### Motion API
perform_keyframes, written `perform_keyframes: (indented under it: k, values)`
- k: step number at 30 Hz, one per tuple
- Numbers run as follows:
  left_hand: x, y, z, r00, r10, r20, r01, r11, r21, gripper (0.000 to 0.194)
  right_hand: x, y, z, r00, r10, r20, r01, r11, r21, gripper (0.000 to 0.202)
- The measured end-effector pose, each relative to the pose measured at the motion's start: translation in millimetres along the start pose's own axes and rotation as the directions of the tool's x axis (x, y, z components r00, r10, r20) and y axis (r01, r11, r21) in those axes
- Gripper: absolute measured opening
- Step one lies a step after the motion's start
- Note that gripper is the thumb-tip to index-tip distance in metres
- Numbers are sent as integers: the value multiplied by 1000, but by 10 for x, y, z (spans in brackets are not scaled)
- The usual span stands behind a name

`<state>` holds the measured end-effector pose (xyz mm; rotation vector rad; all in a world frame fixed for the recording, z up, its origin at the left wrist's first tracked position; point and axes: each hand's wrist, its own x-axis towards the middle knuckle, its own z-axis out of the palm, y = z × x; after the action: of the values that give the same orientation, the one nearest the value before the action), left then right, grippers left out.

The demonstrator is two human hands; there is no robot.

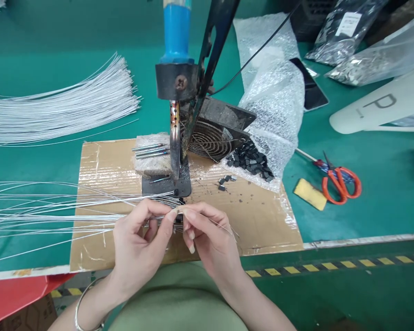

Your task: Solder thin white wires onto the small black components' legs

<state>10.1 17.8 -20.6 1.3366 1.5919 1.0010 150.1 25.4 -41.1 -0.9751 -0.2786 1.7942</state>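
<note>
Close together above the cardboard's front part, my left hand [143, 239] and my right hand [212, 239] meet fingertip to fingertip. Both are closed in a pinch on a thin wire [225, 226], whose loose end trails out past the right fingers. What lies right between the fingertips is mostly covered. Just behind them, white wires [100, 216] run in from the left, several ending in small black connectors [178, 218]. Over these ends stands a blue-handled soldering iron [175, 138], clamped upright with its tip down on a dark plate [184, 184].
A cardboard sheet [265, 225] covers the bench front. Behind the iron stands a fan [210, 138]; beside it, a bubble-wrap bag [276, 119] spills black pieces [250, 158]. Orange scissors [341, 186] and a yellow sponge [310, 194] lie right, a white wire bundle [62, 112] left.
</note>
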Motion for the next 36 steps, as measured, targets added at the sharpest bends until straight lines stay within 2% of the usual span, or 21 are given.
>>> perform_keyframes:
  k: [5, 9, 17, 31, 36]
  values:
    - [33, 36, -6, 998, -54, 11, 54, 996, -64, 10, 7, -28, -24, 999, -8, 37, 9, 1000, -24, 16]
    - [50, 50, -12, 996, -85, -1, 85, 991, -100, 10, 3, -36, -47, 996, -75, 45, 80, 990, -119, 14]
    - [21, 15, -16, 998, -54, -13, 53, 996, -72, 9, -12, -15, -41, 991, -129, 38, 133, 979, -156, 6]
    - [36, -3, -17, 1000, -9, -6, 9, 1000, 22, 10, 43, -82, -32, 999, -8, 32, 12, 993, -122, 12]
    - [45, -4, -25, 1000, -17, -3, 17, 1000, 17, 11, 44, -92, -43, 999, -9, 43, 15, 992, -124, 10]
